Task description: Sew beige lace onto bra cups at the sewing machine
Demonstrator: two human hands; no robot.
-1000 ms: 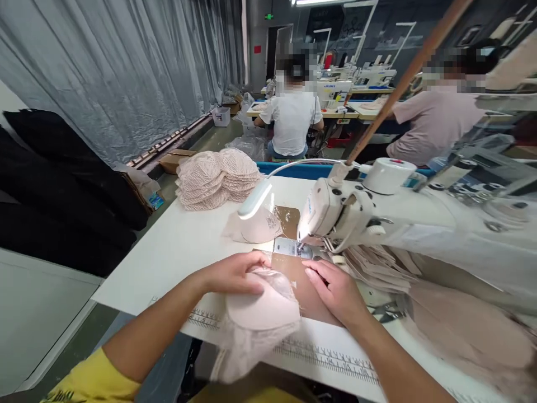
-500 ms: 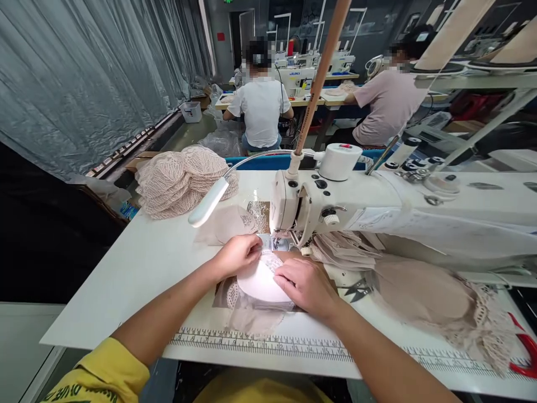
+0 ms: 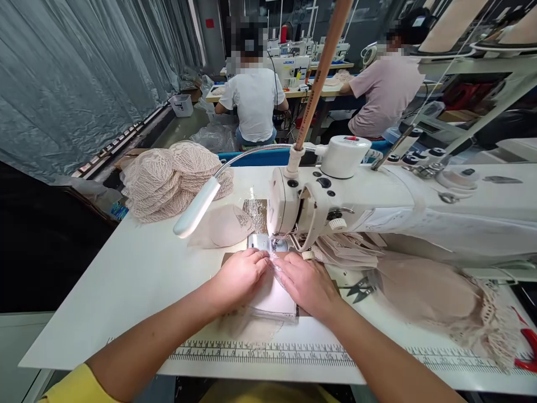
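Observation:
A white padded bra cup point(image 3: 273, 298) with lace along its upper edge lies just in front of the sewing machine's presser foot point(image 3: 275, 244). My left hand point(image 3: 240, 278) has its bent fingers on the cup's left upper edge, gripping the lace. From the other side, my right hand point(image 3: 309, 281) holds the lace edge with fingers pressed down close to the left fingertips. Sheer beige fabric point(image 3: 251, 329) hangs from under the cup toward the table's front edge. My hands hide part of the cup.
Stacked lace pieces point(image 3: 168, 182) sit at the back left, near a lamp point(image 3: 196, 208). Another beige cup point(image 3: 224, 225) lies left of the sewing machine point(image 3: 283, 201). Thread snips point(image 3: 359, 289), beige fabric point(image 3: 428, 291) and red-handled scissors point(image 3: 529, 350) lie right. Two people sit beyond.
My left hand has moved down and right, nearer the right hand. The cup has turned and its lace edge is now gathered between my hands below the presser foot.

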